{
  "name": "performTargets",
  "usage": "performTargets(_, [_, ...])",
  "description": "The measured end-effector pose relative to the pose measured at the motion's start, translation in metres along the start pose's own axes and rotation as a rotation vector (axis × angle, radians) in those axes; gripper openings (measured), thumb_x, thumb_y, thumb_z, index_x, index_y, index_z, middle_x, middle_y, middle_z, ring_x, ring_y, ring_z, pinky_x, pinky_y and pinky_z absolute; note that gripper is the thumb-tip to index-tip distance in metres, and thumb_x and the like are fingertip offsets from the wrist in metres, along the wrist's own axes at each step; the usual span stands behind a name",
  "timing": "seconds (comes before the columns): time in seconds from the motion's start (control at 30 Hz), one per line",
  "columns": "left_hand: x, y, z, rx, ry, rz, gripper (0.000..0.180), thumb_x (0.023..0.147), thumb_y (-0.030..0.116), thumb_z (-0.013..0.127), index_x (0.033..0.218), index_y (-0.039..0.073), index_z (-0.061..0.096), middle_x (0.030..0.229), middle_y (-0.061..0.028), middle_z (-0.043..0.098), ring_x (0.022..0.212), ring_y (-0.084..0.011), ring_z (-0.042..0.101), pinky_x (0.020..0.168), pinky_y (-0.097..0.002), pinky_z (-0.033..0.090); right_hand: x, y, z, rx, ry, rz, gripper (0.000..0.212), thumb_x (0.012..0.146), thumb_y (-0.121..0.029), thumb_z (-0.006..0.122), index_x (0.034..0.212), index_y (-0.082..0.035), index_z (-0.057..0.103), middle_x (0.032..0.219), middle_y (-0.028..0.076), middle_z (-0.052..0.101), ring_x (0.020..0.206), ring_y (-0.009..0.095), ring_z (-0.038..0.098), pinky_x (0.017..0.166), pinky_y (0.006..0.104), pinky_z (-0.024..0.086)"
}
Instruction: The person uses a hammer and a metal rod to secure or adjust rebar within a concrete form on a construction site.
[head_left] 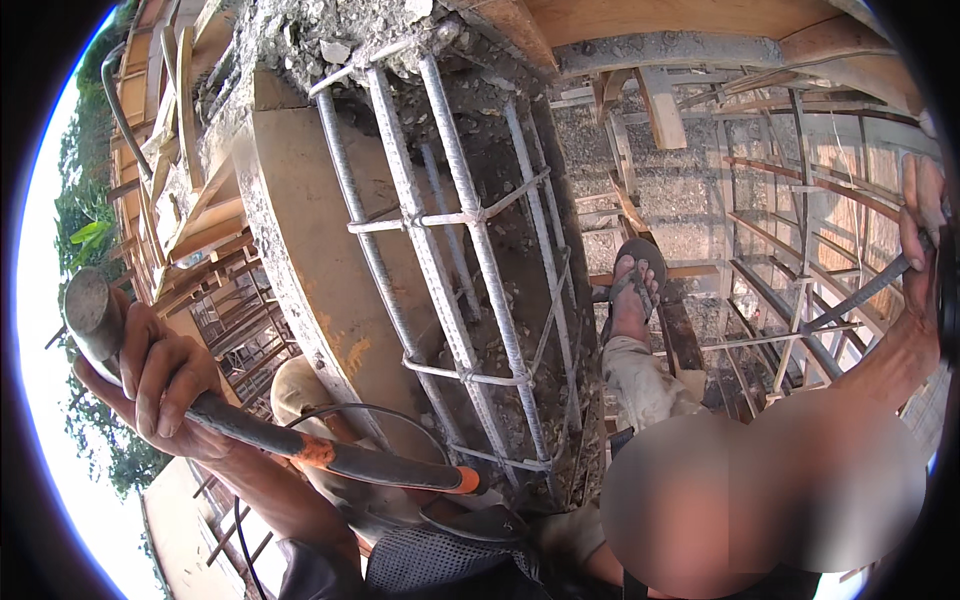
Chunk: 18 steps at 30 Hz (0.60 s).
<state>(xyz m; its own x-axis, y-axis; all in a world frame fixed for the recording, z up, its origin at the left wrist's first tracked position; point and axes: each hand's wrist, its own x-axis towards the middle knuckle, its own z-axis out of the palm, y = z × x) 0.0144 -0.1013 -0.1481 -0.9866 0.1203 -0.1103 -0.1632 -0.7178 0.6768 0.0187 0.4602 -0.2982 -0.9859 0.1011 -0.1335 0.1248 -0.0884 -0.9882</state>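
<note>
In my left hand (165, 375), fingers wrapped round the handle close to the head, is a hammer (340, 458). Its thick steel head points up at the far left, and its black handle with orange bands slopes down toward my lap. My right hand (922, 215) is at the far right rim, closed on a dark steel bar (860, 295) that slants down to the left; the picture's edge cuts off part of this hand. Between my hands stands a column's rebar cage (440, 270), upright bars tied with stirrups, with rough broken concrete (340, 50) at its top.
A plywood form panel (310, 220) stands left of the cage. My sandalled foot (632, 290) rests on a narrow wooden beam (682, 335), with timber and bamboo scaffolding (790, 230) below at right. A black cable (400, 412) loops near my knee. Wooden beams (680, 25) cross overhead.
</note>
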Motion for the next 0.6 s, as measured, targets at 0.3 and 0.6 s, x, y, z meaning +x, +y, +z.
performTargets(0.3, [0.004,-0.075,-0.087,-0.023,0.18,-0.288,0.072,0.102,0.057,0.044,0.137,-0.005,0.035,0.082,-0.0039,0.038,0.066,-0.0115,0.039,0.062,-0.0276,0.038,-0.075,0.12,0.013,-0.607,-0.262,0.91,0.037,0.1,-0.032,0.06,0.124,-0.005,0.067,0.088,-0.001,0.06,0.068,0.008,0.046,0.066,0.0233,0.043])
performTargets(0.6, [0.012,-0.113,-0.083,0.586,0.504,-0.14,0.055,0.104,0.053,0.042,0.127,0.004,0.049,0.085,-0.0066,0.049,0.077,-0.0153,0.047,0.072,-0.0312,0.044,-0.07,0.237,0.091,-0.816,-0.686,0.669,0.023,0.094,-0.016,0.064,0.114,-0.008,0.072,0.106,0.015,0.073,0.093,0.028,0.068,0.083,0.0377,0.053])
